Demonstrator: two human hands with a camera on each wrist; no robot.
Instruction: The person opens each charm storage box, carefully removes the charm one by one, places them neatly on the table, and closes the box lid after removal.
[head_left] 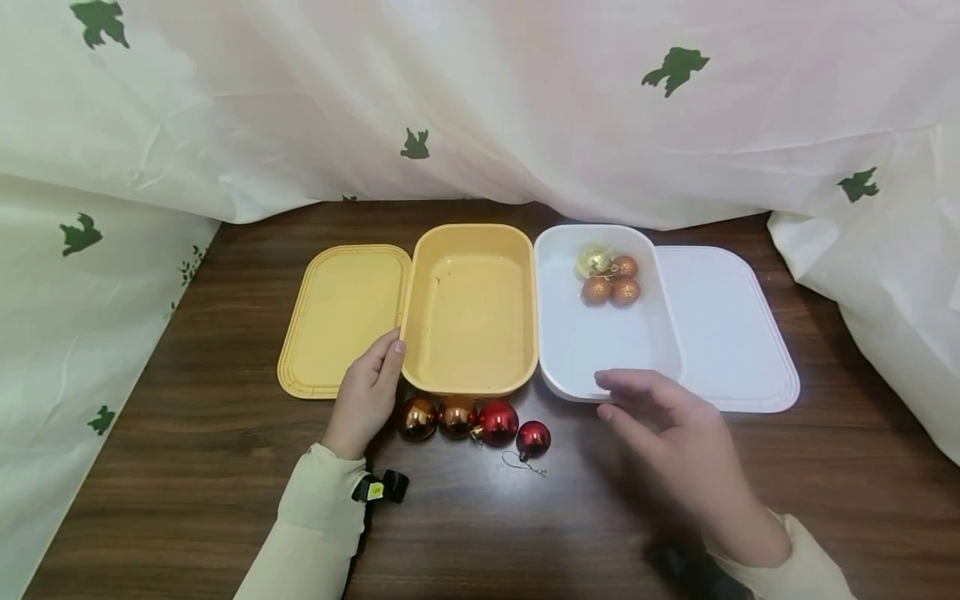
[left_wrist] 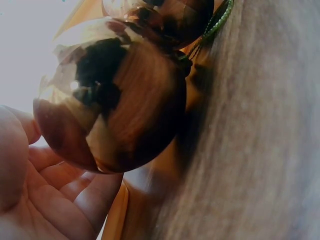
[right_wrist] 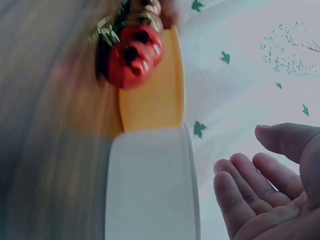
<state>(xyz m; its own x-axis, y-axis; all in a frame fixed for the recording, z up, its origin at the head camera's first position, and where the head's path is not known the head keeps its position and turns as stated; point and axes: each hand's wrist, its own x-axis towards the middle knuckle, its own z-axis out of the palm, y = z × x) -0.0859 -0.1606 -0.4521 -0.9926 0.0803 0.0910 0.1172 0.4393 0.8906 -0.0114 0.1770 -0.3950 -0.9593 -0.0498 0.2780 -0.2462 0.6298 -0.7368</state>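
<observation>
Left hand (head_left: pixel 367 392) at the yellow box (head_left: pixel 472 325): thumb at its left rim, fingers along the outer wall; whether they pinch, cannot tell. Right hand (head_left: pixel 675 442): thumb and fingers apart, fingertips overlapping the white box's near rim in the head view; contact uncertain.

Table (head_left: pixel 480 533): dark brown, wood-grained, some glare. Both boxes stand side by side toward its far edge. Yellow lid (head_left: pixel 337 325) lies toward the left edge, white lid (head_left: pixel 727 325) toward the right. Pale cloth (head_left: pixel 487 83) with green bird shapes hangs beyond the far edge and comes down along both sides.

Yellow box: deep, rounded corners, bare floor with small dark marks. White box (head_left: pixel 577 350): similar shape; at its far end sit a pale gold bauble (head_left: pixel 593 261) and three rough orange baubles (head_left: pixel 626 291). Between the yellow box and the table's near edge, a row of shiny baubles: two copper ones (head_left: pixel 417 419), a larger red bauble (head_left: pixel 498 423), a smaller red bauble (head_left: pixel 533 439) with a thin looped string.

Left wrist view: copper surface mirror-like, close up, green cord beside it; head view lacks that cord. Right wrist view: right palm and the fingers' inner sides, turned away from the head camera.
</observation>
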